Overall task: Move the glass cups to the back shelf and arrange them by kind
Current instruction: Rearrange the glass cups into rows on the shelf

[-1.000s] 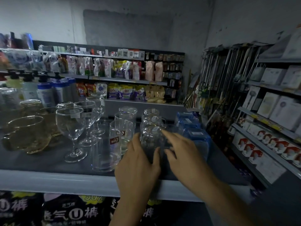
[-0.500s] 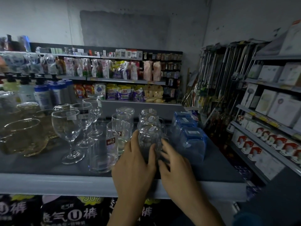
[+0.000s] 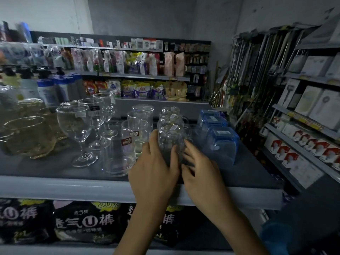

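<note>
Rows of glassware stand on a grey shelf top [image 3: 55, 168]. A clear rounded cup [image 3: 170, 138], upside down with a label on its base, stands at the front of a row of like cups [image 3: 170, 115]. My left hand [image 3: 154, 168] holds its left side and my right hand [image 3: 198, 168] holds its right side, fingers curled round the glass. To the left stand straight clear mugs with red labels [image 3: 127, 142], stemmed wine glasses [image 3: 75, 126] and amber glass cups [image 3: 27, 137]. Blue square cups [image 3: 220, 142] stand in a row to the right.
Bottles with pump tops [image 3: 44, 89] stand behind the glasses at left. Shelves of packaged goods [image 3: 139, 61] line the back wall. Boxed goods [image 3: 312, 111] and hanging poles [image 3: 248, 61] fill the right side. Dark packs [image 3: 82, 221] sit on the lower shelf.
My right hand has drawn in from over the cups to the front cup's right side. Both hands now close round it; the cup has hardly moved.
</note>
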The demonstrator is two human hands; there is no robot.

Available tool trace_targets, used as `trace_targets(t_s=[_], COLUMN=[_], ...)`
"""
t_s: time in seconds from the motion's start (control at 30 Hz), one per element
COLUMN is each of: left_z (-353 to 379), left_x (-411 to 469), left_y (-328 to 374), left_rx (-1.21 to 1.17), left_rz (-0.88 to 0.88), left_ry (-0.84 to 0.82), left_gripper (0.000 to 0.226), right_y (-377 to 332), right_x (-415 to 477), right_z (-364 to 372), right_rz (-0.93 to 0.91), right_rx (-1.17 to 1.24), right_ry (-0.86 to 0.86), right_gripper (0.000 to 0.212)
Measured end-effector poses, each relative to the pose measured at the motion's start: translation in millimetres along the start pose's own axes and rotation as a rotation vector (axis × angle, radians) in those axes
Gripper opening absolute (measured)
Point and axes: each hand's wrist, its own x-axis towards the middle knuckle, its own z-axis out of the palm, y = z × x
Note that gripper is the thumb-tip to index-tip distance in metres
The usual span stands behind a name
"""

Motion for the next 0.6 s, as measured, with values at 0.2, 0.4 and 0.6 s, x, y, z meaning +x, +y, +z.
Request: trace_targets(t_s=[0.2,0.4,0.6], left_z=[0.2,-29.3,-74.0], left_x=[-0.5,-19.0,-11.6], left_y=[-0.5,-8.3,-56.7], left_rx=[-0.015,-0.174,0.003], left_rz=[0.002,0.219,0.121], left_ry=[0.001,0.156,0.361], left_gripper=[0.065,0.047,0.054], right_y=[-3.3,-38.0,-92.8], right_x=[0.4,-3.4,35.9], right_z=[-3.2,-6.4,5.7], right_rz=[0.029,-0.139,-0.423], right_rx=[0.073,-0.043,-0.464], right_ry=[0.037,0.242,0.007], right_gripper=[0.063,0.044,0.049])
